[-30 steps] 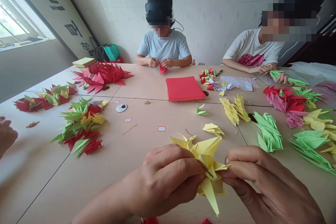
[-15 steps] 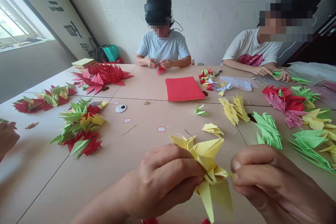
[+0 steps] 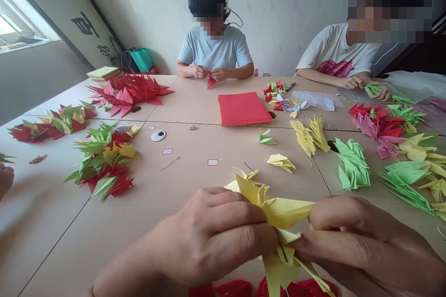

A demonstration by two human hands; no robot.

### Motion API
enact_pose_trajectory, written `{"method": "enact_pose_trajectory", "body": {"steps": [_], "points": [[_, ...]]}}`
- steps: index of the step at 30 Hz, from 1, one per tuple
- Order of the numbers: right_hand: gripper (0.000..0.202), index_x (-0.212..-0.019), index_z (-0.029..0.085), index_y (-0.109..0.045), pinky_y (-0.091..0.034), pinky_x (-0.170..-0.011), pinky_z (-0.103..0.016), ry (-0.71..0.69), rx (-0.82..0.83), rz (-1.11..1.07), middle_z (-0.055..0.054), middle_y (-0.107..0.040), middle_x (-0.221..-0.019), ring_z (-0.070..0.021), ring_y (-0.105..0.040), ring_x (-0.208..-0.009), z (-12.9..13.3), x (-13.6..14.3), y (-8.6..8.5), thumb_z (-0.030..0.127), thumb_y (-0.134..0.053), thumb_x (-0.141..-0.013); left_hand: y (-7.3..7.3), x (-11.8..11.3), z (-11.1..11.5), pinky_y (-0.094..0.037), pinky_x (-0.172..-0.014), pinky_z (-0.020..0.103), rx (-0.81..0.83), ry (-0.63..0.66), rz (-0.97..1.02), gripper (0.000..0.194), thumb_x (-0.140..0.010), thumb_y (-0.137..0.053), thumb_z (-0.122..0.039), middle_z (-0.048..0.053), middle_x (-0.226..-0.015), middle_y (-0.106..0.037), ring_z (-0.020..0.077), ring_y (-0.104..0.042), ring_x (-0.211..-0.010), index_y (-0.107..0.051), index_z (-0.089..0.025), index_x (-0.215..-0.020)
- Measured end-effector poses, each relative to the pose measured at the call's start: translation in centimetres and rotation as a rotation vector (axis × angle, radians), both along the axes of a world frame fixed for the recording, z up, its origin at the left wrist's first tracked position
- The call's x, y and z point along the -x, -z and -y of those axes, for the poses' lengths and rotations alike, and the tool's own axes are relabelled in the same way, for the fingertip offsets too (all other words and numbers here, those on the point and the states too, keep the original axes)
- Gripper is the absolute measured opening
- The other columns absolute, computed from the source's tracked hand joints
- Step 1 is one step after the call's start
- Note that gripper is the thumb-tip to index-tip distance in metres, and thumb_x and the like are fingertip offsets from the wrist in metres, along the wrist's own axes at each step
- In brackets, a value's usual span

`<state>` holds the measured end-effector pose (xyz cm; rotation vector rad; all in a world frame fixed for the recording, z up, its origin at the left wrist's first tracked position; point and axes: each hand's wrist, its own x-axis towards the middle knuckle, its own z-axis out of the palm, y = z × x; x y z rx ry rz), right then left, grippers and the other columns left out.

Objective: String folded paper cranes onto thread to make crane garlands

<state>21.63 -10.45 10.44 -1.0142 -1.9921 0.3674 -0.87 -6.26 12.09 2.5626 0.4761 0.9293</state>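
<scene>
My left hand (image 3: 223,236) is closed around the left side of a yellow folded-paper piece (image 3: 282,213) with several pointed petals. The fingers of my right hand (image 3: 351,236) pinch its right edge. A thin dark line, like a needle or wire, crosses the middle of the yellow piece between my hands. Red folded paper (image 3: 233,288) shows below it at the bottom edge. Just beyond my hands, a small yellow folded bundle (image 3: 281,162) and a green folded piece (image 3: 266,137) rest on the table.
A stack of red paper (image 3: 242,109) lies mid-table. Red, green and yellow folded clusters (image 3: 104,158) sit left, green bundles (image 3: 352,164) right. One person (image 3: 216,48) opposite folds red paper; another (image 3: 334,53) at right holds green strips. Part of a hand (image 3: 6,180) shows far left.
The yellow piece has turned between my hands, and my right hand has moved in closer against it. More red paper shows at the bottom. The view has tilted slightly downward.
</scene>
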Motion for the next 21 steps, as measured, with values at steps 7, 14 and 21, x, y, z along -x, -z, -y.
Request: {"method": "enact_pose_trajectory", "body": {"steps": [7,14,21], "points": [[0.012,-0.094,0.028,-0.070,-0.056,-0.070,-0.026,0.046,0.012,0.104,-0.002,-0.067,-0.089,-0.0184,-0.067,-0.080,1.2,-0.6,0.9,0.028,-0.063,-0.084,0.0,-0.4,0.1,-0.053,-0.073,0.026,-0.036,-0.042,0.003,0.033,-0.099,-0.032,-0.015,0.007,-0.083,-0.070,0.0139,-0.064,-0.073,-0.065,-0.012,-0.095],[0.010,-0.090,0.028,-0.068,-0.055,-0.071,-0.028,0.085,0.035,0.101,-0.003,-0.067,-0.089,-0.0205,-0.066,-0.082,1.5,-0.2,0.9,0.029,-0.059,-0.086,0.5,-0.8,0.0,-0.053,-0.071,0.025,-0.021,-0.023,0.056,0.031,-0.099,-0.033,-0.015,0.007,-0.080,-0.068,0.0133,-0.062,-0.071,-0.063,-0.012,-0.093],[0.017,-0.080,0.026,-0.061,-0.051,-0.059,-0.025,0.223,0.027,-0.061,-0.002,-0.061,-0.077,-0.0160,-0.060,-0.066,0.1,1.2,0.0,0.028,-0.049,-0.093,1.5,-1.3,-0.8,-0.054,-0.071,0.019,0.175,0.006,0.353,0.006,-0.088,-0.056,-0.011,0.007,-0.081,-0.062,0.0116,-0.059,-0.075,-0.060,-0.010,-0.092]]}}
